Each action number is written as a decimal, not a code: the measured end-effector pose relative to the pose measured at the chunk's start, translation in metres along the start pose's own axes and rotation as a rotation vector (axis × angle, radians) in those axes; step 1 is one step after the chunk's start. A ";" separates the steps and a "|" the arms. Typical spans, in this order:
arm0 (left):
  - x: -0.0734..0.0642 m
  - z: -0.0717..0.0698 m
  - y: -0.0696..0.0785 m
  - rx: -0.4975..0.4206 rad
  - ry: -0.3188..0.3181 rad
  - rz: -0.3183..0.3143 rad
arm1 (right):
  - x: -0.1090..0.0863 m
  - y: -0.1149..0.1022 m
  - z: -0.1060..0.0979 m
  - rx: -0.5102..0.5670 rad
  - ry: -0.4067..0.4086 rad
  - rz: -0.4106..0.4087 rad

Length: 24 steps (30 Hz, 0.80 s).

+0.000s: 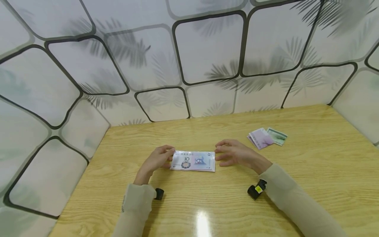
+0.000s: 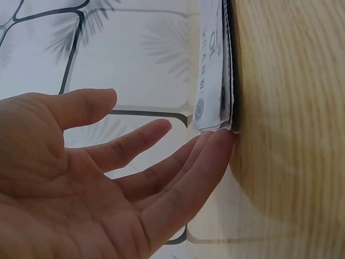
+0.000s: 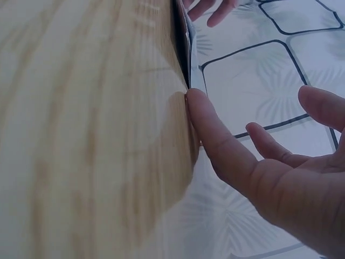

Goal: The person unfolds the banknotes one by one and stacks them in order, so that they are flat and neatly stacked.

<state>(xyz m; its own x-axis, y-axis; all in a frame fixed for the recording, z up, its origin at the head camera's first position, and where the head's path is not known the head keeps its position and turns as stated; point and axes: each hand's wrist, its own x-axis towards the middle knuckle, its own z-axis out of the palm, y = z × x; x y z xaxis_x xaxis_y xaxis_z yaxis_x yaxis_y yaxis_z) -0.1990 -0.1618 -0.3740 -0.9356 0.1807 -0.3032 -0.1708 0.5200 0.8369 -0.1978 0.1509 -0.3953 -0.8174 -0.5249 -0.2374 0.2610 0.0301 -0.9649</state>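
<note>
A small stack of play banknotes (image 1: 189,156) lies flat on the table, its top note marked 10 with a blue cartoon figure. At the stack's left end is my left hand (image 1: 157,160). Its fingertips touch the short edge in the left wrist view, where several layers (image 2: 221,91) show and the thumb stands apart. My right hand (image 1: 237,154) is at the opposite end. In the right wrist view, one extended fingertip meets the edge of the stack (image 3: 186,51), while the thumb is well away from it. Neither hand grips the notes.
Farther back on the right of the wooden table (image 1: 225,204), folded purple notes (image 1: 261,138) lie against a green note (image 1: 277,136). A patterned cloth wall (image 1: 207,49) borders the table at the back and on the sides.
</note>
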 end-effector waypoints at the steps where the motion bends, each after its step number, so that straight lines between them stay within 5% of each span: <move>1: 0.000 0.000 0.000 -0.003 -0.001 0.001 | 0.001 0.000 0.000 0.004 0.000 -0.001; 14: 0.003 0.001 0.015 -0.006 0.005 0.082 | -0.016 -0.007 -0.023 -0.040 0.062 -0.040; 24: 0.015 0.019 0.032 -0.062 -0.025 0.157 | -0.032 -0.025 -0.051 -0.108 0.093 -0.096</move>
<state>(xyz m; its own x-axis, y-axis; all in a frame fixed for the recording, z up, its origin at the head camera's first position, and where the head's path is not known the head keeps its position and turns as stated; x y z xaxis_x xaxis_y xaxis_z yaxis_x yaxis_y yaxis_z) -0.2124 -0.1267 -0.3600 -0.9446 0.2766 -0.1768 -0.0424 0.4313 0.9012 -0.2043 0.2099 -0.3698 -0.8811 -0.4491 -0.1482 0.1267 0.0779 -0.9889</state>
